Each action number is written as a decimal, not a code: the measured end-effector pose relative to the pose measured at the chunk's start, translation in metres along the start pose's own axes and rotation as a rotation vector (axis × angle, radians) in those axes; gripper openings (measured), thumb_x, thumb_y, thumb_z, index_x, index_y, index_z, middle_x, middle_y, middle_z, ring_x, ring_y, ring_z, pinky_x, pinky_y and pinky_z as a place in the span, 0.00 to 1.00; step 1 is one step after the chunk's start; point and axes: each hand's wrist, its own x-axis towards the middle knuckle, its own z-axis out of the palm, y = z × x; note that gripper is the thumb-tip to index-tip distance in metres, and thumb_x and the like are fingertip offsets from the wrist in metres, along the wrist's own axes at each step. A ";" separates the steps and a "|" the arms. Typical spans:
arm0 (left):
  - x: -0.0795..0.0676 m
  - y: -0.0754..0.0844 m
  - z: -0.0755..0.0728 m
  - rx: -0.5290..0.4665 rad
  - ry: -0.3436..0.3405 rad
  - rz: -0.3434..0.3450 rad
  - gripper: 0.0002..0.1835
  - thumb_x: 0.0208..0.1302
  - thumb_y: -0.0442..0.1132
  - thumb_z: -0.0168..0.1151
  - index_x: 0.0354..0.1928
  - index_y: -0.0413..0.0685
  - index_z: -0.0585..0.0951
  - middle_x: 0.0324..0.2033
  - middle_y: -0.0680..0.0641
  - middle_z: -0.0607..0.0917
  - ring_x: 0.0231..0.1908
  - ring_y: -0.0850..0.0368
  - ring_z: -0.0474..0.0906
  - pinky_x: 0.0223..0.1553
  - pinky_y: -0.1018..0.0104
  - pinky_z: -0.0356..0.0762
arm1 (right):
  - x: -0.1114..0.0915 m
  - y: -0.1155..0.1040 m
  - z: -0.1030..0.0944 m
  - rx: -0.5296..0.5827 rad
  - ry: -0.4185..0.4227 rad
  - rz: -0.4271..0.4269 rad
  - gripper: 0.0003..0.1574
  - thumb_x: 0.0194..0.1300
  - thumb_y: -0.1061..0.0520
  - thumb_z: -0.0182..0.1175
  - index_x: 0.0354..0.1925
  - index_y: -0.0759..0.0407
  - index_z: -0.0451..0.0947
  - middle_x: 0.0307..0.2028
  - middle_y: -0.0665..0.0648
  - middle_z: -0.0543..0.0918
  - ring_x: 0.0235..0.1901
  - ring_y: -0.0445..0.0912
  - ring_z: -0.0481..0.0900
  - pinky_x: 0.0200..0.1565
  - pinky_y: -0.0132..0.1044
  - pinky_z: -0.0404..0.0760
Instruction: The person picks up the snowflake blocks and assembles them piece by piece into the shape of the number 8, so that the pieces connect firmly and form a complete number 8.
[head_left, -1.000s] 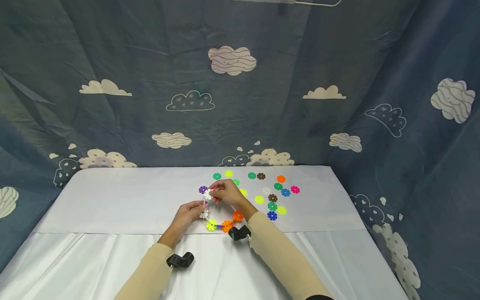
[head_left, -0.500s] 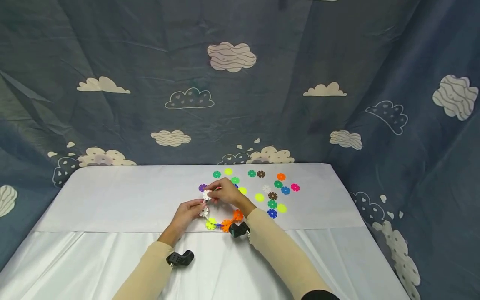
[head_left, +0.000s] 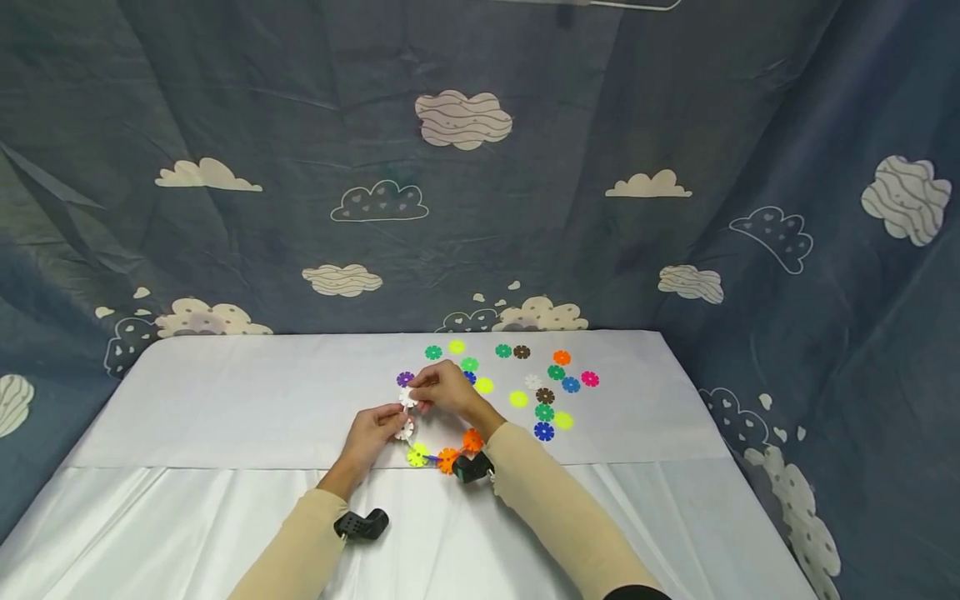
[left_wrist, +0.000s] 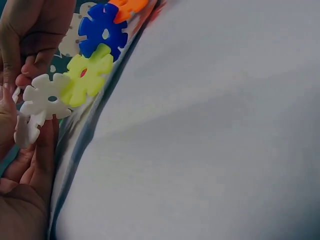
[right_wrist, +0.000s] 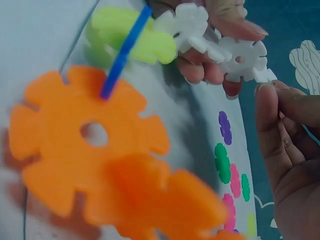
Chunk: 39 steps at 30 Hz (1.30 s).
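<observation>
A chain of slotted plastic snowflake discs hangs between my hands and curves toward me. My left hand (head_left: 371, 435) grips its white discs (right_wrist: 243, 59), thumb on one side and fingers beneath. With thumb and fingertips, my right hand (head_left: 448, 390) pinches the edge of a white disc (head_left: 407, 397) at the chain's far end. Beyond the white discs, the chain runs through a yellow-green disc (left_wrist: 87, 76) and a blue disc (left_wrist: 103, 30) to orange discs (right_wrist: 90, 140). In the right wrist view, the blue disc stands edge-on. My fingers partly hide the white joints.
Loose discs lie on the white tabletop (head_left: 262, 400): a purple one (head_left: 405, 379) just beyond my hands, and several to the right, including a pink disc (head_left: 590, 379) and a dark blue disc (head_left: 544, 431). A dark cloud-print curtain (head_left: 480, 233) hangs behind.
My right hand and the white disc it pinches have shifted slightly left and toward me. The chain's yellow-green and orange end has swung a little left. Both hands keep their grip.
</observation>
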 end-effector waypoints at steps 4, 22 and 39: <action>-0.002 -0.001 0.005 0.009 0.027 0.004 0.17 0.67 0.31 0.59 0.52 0.23 0.77 0.41 0.35 0.85 0.34 0.67 0.79 0.35 0.78 0.77 | -0.001 0.000 0.001 -0.054 -0.005 0.018 0.08 0.61 0.72 0.62 0.40 0.74 0.82 0.27 0.62 0.84 0.18 0.41 0.77 0.28 0.35 0.83; 0.001 0.002 0.008 -0.115 0.016 -0.133 0.12 0.69 0.33 0.56 0.48 0.31 0.75 0.41 0.38 0.86 0.35 0.61 0.82 0.36 0.71 0.82 | -0.030 0.015 -0.054 -0.196 0.002 0.040 0.16 0.63 0.62 0.64 0.49 0.66 0.81 0.35 0.57 0.79 0.24 0.46 0.76 0.29 0.36 0.81; 0.002 0.012 -0.001 -0.072 -0.018 -0.176 0.12 0.70 0.36 0.55 0.47 0.30 0.77 0.43 0.40 0.86 0.39 0.61 0.82 0.41 0.73 0.81 | -0.120 0.060 -0.149 -0.587 -0.018 0.216 0.16 0.49 0.63 0.75 0.37 0.55 0.82 0.25 0.51 0.75 0.29 0.45 0.70 0.33 0.34 0.72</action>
